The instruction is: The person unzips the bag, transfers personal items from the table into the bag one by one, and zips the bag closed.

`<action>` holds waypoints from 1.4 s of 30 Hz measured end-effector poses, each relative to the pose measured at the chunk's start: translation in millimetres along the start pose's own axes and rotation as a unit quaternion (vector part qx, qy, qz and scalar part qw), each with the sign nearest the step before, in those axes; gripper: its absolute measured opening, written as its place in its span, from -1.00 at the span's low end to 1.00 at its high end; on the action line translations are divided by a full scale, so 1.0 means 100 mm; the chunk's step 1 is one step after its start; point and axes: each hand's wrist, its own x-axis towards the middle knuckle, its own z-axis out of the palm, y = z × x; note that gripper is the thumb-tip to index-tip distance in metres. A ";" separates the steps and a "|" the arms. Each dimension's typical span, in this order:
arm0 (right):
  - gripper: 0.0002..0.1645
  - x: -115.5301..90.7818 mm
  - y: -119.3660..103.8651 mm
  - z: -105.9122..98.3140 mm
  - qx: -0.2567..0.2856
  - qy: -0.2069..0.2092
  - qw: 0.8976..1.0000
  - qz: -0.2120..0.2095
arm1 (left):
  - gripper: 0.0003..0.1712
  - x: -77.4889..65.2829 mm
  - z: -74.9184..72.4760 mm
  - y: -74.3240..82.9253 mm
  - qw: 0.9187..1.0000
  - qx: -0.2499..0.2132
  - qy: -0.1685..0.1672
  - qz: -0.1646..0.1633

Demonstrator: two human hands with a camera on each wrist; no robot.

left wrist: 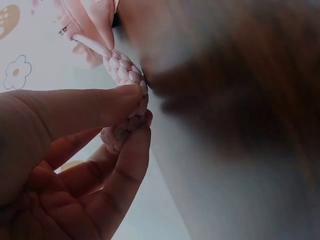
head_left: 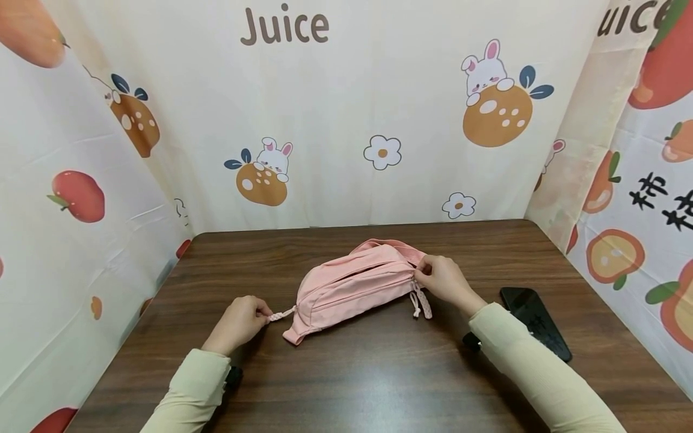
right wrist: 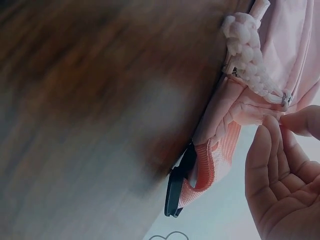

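Note:
A pink waist bag [head_left: 352, 291] lies slantwise on the table, a dark slit showing along its upper zipper. At the bag's left end, my left hand [head_left: 235, 328] pinches a braided zipper pull [left wrist: 120, 67] between thumb and fingers, and its cord runs taut to the bag. My right hand [head_left: 446, 282] pinches the fabric at the bag's right end, close to the zipper's end. Other braided pulls [head_left: 422, 300] dangle below those fingers. In the right wrist view a black buckle [right wrist: 174, 192] sits on the pink webbing strap [right wrist: 215, 162].
A black phone [head_left: 536, 322] lies on the brown wooden table [head_left: 346, 385], beside my right forearm. Printed curtains [head_left: 335, 108] hang behind the table and along both sides.

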 end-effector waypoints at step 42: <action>-0.83 -0.11 0.15 -0.24 -0.006 0.004 1.000 0.027 | -0.89 0.22 0.04 0.26 0.997 -0.033 0.037 0.057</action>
